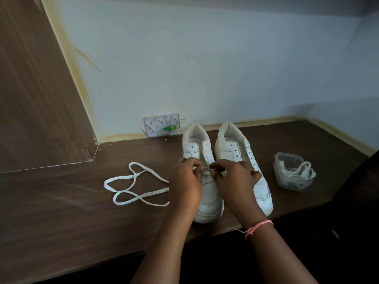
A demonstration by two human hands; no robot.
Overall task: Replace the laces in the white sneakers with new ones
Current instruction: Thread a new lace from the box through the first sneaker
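Figure: threading the lowest eyelets. Two white sneakers stand side by side on the worktop (61,212); the left sneaker (207,193) is under both hands. The left hand (185,179) pinches a lace tip in curled fingers; the right hand (231,179) has its fingers curled at the eyelet row, apparently pinching lace. The loose lace (131,189) trails toward 9 o'clock. A container (287,173) of laces sits at 3 o'clock. Best practice: keep the lace flat, even both ends.

Looks like a home room: dark wood-look table (61,201) in a corner, pale blue wall (205,58), open wall box (162,124) with wires.
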